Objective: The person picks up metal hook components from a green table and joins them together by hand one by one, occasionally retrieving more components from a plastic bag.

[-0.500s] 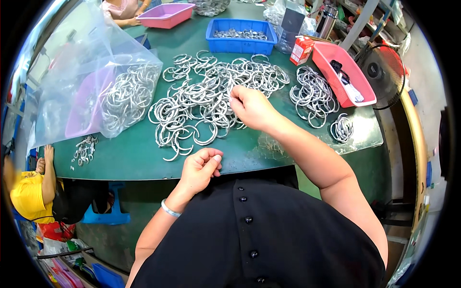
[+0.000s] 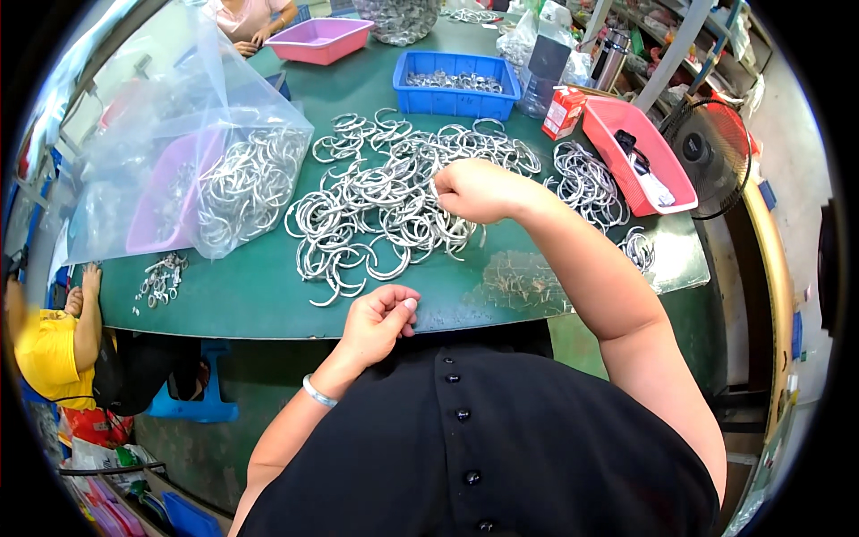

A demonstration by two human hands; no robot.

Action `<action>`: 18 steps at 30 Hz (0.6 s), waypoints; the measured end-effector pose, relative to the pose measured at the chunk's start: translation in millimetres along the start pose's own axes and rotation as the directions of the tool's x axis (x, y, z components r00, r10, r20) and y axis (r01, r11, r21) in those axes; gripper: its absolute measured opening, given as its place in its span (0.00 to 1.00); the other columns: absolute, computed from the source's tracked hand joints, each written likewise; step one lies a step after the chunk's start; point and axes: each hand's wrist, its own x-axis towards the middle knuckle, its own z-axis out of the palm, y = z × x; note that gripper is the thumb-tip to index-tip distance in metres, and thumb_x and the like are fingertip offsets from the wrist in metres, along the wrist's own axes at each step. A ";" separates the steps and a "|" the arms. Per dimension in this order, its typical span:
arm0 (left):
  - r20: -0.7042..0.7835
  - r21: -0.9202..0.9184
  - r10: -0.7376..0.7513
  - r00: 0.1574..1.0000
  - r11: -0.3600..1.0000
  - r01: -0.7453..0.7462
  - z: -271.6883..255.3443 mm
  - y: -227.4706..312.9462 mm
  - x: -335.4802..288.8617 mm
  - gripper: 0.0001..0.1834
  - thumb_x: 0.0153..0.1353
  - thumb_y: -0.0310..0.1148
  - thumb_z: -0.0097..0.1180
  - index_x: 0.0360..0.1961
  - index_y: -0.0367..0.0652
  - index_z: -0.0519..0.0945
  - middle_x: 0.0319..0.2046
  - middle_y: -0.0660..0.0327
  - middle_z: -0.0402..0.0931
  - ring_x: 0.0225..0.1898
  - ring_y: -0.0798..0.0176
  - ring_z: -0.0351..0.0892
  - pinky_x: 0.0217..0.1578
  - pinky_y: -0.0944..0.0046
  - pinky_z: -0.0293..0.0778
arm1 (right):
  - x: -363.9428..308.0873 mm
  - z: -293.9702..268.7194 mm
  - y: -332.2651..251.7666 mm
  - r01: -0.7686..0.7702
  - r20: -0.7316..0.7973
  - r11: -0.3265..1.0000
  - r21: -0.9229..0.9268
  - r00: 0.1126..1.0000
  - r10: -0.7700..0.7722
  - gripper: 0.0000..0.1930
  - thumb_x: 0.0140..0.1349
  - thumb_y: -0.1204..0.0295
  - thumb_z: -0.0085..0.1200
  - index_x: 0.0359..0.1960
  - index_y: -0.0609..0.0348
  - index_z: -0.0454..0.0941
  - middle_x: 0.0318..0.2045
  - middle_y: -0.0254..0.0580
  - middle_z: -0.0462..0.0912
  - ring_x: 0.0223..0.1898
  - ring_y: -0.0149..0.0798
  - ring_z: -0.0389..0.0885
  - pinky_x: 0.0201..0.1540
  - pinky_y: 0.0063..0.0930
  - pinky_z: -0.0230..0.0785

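Note:
A wide heap of silver open-ended bangles point(image 2: 385, 201) lies on the green table. Over the heap's right side, my right hand point(image 2: 479, 190) is closed, fingertips turned down among the bangles; whatever they grip is hidden beneath the hand. Near the table's front edge, my left hand point(image 2: 380, 322) is curled closed with the thumb against the fingers, and no object shows in it. A silver bangle bracelet point(image 2: 318, 391) circles my left wrist. Right of the heap lies a smaller group of bangles point(image 2: 591, 183), with a little cluster of them point(image 2: 638, 249) nearer me, partly behind my right forearm.
A clear plastic bag point(image 2: 255, 192) of bangles stands left, by a purple tray point(image 2: 148, 219). Small rings point(image 2: 161, 279) lie nearby. Behind the heap is a blue bin point(image 2: 456, 100); right are a red carton point(image 2: 562, 112), pink basket point(image 2: 617, 166) and fan point(image 2: 702, 152). Two other people sit at the table.
My right hand has turned and come slightly nearer me, its elbow swung outward. My left hand stays about where it was. The whole view has shifted slightly.

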 end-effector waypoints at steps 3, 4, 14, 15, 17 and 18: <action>0.003 -0.001 -0.001 1.000 1.000 0.001 0.2 -0.1 0.3 0.08 0.58 0.28 0.47 0.36 0.36 0.74 0.21 0.65 0.72 0.19 0.76 0.69 0.21 0.77 0.65 | -0.3 4.9 0.3 -0.041 0.143 0.998 0.045 0.989 0.034 0.08 0.46 0.72 0.46 0.22 0.65 0.74 0.16 0.47 0.74 0.20 0.40 0.73 0.26 0.33 0.65; 0.000 0.003 -0.007 1.000 1.000 0.007 0.5 0.0 0.6 0.07 0.58 0.28 0.47 0.36 0.36 0.74 0.21 0.65 0.72 0.19 0.76 0.69 0.21 0.78 0.65 | -1.3 6.8 2.2 -0.062 0.181 0.994 0.088 0.983 0.045 0.08 0.46 0.72 0.46 0.22 0.65 0.74 0.16 0.46 0.74 0.20 0.39 0.73 0.26 0.32 0.65; -0.036 0.000 -0.032 0.999 0.999 0.032 2.8 1.6 1.0 0.07 0.58 0.28 0.47 0.35 0.37 0.74 0.20 0.65 0.72 0.18 0.76 0.69 0.19 0.78 0.64 | -6.1 14.2 -8.2 -0.057 0.151 0.994 0.089 0.988 0.043 0.09 0.44 0.70 0.47 0.21 0.65 0.76 0.17 0.49 0.76 0.20 0.42 0.74 0.25 0.34 0.66; -0.034 -0.013 -0.034 0.999 0.999 0.034 2.3 0.8 1.1 0.07 0.58 0.28 0.47 0.35 0.37 0.74 0.20 0.66 0.72 0.18 0.76 0.69 0.19 0.79 0.64 | -6.0 9.8 -13.8 -0.071 0.103 0.997 0.032 0.992 0.067 0.09 0.44 0.70 0.47 0.21 0.64 0.76 0.17 0.50 0.76 0.21 0.44 0.75 0.26 0.34 0.67; -0.030 -0.021 -0.039 0.999 0.999 0.039 1.8 0.1 1.2 0.07 0.58 0.28 0.47 0.35 0.37 0.74 0.20 0.66 0.72 0.18 0.76 0.69 0.19 0.79 0.64 | -4.9 8.8 -21.2 -0.027 0.107 1.000 0.010 0.994 0.026 0.09 0.42 0.71 0.46 0.21 0.64 0.76 0.19 0.51 0.76 0.23 0.47 0.76 0.27 0.37 0.67; -0.035 -0.015 -0.030 0.999 0.999 0.029 2.0 0.1 1.4 0.07 0.58 0.28 0.47 0.35 0.37 0.74 0.20 0.66 0.72 0.18 0.76 0.69 0.19 0.79 0.64 | -5.0 15.1 -24.9 -0.004 0.142 0.998 -0.063 0.990 0.013 0.09 0.42 0.71 0.46 0.20 0.64 0.76 0.19 0.52 0.76 0.23 0.48 0.76 0.28 0.37 0.68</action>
